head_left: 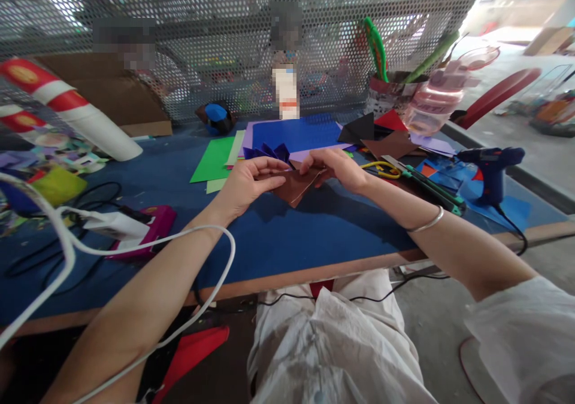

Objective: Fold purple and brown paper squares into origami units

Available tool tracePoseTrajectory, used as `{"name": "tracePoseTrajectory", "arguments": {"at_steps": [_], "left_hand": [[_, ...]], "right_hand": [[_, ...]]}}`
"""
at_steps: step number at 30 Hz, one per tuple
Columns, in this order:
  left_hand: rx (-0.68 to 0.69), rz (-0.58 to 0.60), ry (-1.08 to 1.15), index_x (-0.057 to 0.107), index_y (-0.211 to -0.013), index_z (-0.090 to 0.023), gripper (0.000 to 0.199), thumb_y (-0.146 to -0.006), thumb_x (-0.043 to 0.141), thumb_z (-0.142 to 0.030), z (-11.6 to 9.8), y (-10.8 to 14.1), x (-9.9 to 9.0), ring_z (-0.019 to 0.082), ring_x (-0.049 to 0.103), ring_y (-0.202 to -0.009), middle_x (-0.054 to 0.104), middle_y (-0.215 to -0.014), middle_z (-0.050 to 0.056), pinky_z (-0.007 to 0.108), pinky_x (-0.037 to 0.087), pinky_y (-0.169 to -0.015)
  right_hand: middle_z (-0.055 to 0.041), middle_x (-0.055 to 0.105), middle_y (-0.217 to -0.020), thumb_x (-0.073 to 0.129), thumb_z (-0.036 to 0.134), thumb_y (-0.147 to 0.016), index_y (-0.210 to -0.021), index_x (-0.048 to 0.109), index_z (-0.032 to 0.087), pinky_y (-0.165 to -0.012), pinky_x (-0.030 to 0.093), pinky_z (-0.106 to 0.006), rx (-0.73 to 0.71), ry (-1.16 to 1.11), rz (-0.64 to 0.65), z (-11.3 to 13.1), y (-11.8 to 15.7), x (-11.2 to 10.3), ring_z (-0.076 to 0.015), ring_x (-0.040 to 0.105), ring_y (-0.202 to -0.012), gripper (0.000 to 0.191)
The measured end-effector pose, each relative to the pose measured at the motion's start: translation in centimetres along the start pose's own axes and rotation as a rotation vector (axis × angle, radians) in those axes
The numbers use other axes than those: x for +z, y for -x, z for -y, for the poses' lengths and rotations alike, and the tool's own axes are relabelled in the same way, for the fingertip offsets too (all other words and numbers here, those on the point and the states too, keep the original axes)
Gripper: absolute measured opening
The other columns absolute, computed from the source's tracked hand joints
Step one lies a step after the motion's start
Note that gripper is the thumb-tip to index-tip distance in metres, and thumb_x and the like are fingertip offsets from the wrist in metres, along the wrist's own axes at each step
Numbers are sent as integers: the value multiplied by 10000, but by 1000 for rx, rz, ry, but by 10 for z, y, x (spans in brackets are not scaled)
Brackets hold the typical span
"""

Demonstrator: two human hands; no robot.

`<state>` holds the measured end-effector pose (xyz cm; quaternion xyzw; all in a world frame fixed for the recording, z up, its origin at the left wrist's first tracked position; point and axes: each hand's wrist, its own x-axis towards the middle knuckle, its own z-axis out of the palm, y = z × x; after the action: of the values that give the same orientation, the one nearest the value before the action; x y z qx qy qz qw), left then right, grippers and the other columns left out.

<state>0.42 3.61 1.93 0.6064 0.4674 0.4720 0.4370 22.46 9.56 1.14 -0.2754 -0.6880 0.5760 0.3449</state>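
Note:
A piece of folded brown paper (294, 187) is held just above the blue tabletop, one corner pointing down toward me. My left hand (255, 181) pinches its left side between thumb and fingers. On the other side, my right hand (335, 169) grips the upper right edge with bent fingers, which partly hide the paper. A thin light line runs along the paper's right edge. Right behind my fingers stand dark blue folded paper pieces (268, 151). Beyond them lies a stack of sheets with a blue sheet (294, 134) on top and a green sheet (213, 160) at its left.
At right lie yellow-handled scissors (381, 167), a green utility knife (431, 190) and a blue glue gun (492, 167). A pink bottle (433, 102) stands behind them. On the left are a purple power strip (150, 230), a white cable (179, 234) crossing my left arm, and paper scraps.

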Motion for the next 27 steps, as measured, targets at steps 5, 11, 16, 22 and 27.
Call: {"name": "tracePoseTrajectory", "arguments": {"at_steps": [5, 11, 16, 22, 27], "left_hand": [[46, 52, -106, 713, -1124, -194, 479, -678, 861, -292, 2, 3, 6, 243, 748, -998, 799, -962, 62, 362, 583, -951], [-5, 51, -124, 737, -1051, -196, 435, -681, 875, -379, 6, 3, 8, 201, 732, -799, 783, -841, 39, 285, 586, -739], [-27, -4, -162, 752, -729, -175, 339, -699, 860, -495, 5, 2, 6, 177, 654, -620, 720, -672, 35, 295, 555, -626], [-33, -112, -205, 738, -652, -186, 231, -727, 857, -369, 2, -1, 7, 163, 628, -556, 681, -594, 18, 287, 535, -584], [-45, -204, -228, 665, -551, -189, 330, -744, 837, -394, 5, -6, 1, 133, 594, -472, 656, -511, 16, 246, 502, -526]], "right_hand": [[29, 594, -674, 677, 517, -861, -859, 613, 194, -514, 430, -216, -57, 246, 6, -10, 0, 12, -114, 529, -618, 330], [1, 628, -710, 602, 390, -885, -762, 619, 168, -626, 412, -261, -276, 487, 28, -9, 6, 15, -120, 531, -659, 254], [-7, 633, -718, 594, 372, -892, -755, 610, 178, -643, 398, -269, -330, 545, -19, -6, 7, 16, -128, 531, -669, 238], [12, 601, -645, 674, 460, -843, -688, 592, 186, -605, 346, -267, -243, 543, -98, -9, 1, 11, -117, 482, -618, 325], [25, 579, -609, 674, 420, -831, -675, 604, 185, -597, 334, -268, -237, 549, -140, -10, -5, 2, -107, 455, -591, 290]]}}
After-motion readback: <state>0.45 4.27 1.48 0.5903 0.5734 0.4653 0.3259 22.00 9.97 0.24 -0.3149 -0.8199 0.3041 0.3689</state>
